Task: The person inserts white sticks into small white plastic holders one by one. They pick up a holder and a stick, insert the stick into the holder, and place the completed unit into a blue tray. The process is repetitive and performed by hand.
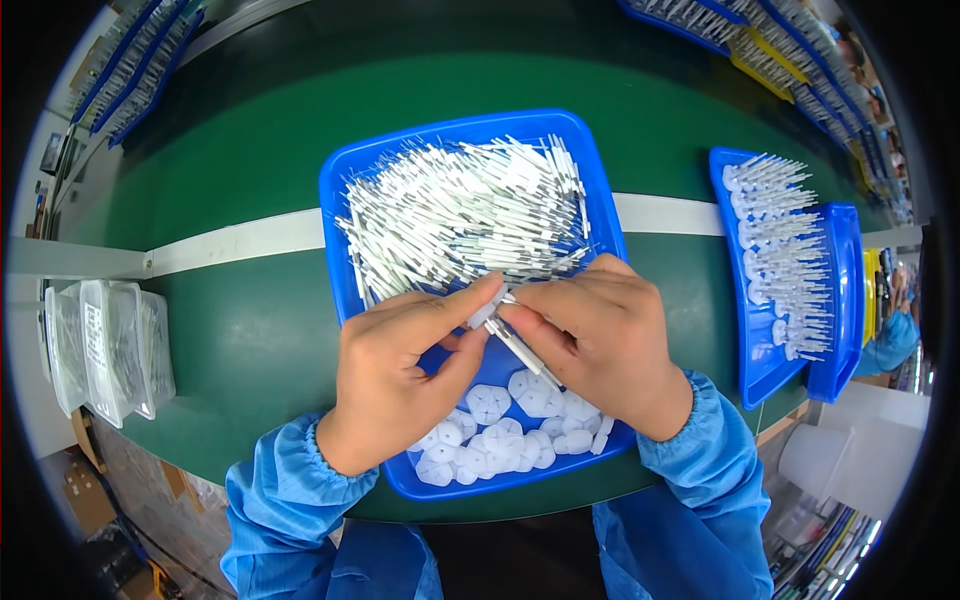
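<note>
Over the middle of a blue tray [328, 220], my two hands meet. Between thumb and fingers, my left hand [390, 375] pinches a translucent white plastic disc [487, 308]. My right hand [605, 335] is closed at the same disc, its fingertips on a thin white rod partly hidden by them. A few thin white rods with grey ends [522, 352] hang down from the disc between my hands. Behind my hands lies a large heap of similar rods [460, 215]. Closer to me, loose white flower-shaped discs [500, 445] fill the tray's near end.
To the right, a blue tray [755, 375] holds rows of discs with rods, overlapping another blue tray [845, 290]. Clear plastic boxes [110, 345] stand at the left. A white strip [240, 238] crosses the green table [230, 380]. Another person's blue sleeve [888, 347] shows far right.
</note>
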A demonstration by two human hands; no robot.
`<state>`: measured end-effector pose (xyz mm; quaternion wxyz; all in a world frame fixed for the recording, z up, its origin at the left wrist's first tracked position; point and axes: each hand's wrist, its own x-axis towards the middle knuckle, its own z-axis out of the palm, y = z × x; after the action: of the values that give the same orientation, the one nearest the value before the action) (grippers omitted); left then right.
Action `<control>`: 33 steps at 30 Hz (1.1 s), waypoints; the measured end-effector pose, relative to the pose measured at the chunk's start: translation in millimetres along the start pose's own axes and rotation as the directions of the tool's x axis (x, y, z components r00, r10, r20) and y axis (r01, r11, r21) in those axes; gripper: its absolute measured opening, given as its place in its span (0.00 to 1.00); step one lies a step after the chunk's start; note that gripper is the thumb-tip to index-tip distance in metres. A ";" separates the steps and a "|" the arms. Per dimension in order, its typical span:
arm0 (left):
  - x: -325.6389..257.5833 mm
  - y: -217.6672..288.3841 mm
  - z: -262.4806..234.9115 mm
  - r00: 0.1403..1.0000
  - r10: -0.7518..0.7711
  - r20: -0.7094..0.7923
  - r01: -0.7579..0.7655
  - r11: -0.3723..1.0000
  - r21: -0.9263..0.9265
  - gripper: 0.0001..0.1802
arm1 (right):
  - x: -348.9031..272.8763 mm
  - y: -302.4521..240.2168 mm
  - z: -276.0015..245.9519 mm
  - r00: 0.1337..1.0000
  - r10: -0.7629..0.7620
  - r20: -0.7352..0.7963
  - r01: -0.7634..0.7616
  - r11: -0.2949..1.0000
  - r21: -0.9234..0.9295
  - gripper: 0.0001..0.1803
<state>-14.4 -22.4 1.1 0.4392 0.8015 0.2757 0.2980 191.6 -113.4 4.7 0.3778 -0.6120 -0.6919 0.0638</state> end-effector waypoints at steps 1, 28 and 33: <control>0.7 -2.1 -1.4 1.000 0.001 0.015 -0.001 1.000 -0.005 0.29 | 0.3 0.1 -1.3 1.000 0.015 -0.013 -0.015 1.000 0.002 0.06; 6.8 -5.4 2.6 0.950 0.311 0.020 -0.311 0.951 0.005 0.35 | -7.9 6.0 -5.2 0.903 0.336 0.270 -0.415 0.511 0.753 0.11; 5.6 -3.8 3.7 0.949 0.316 0.007 -0.316 0.947 0.054 0.34 | -10.0 8.7 -6.7 0.923 0.260 0.284 -0.383 0.547 0.745 0.15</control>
<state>-8.7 -18.7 -2.5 0.3636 0.8466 0.1523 0.3575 202.2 -122.8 0.1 0.5399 -0.4929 -0.4927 0.4721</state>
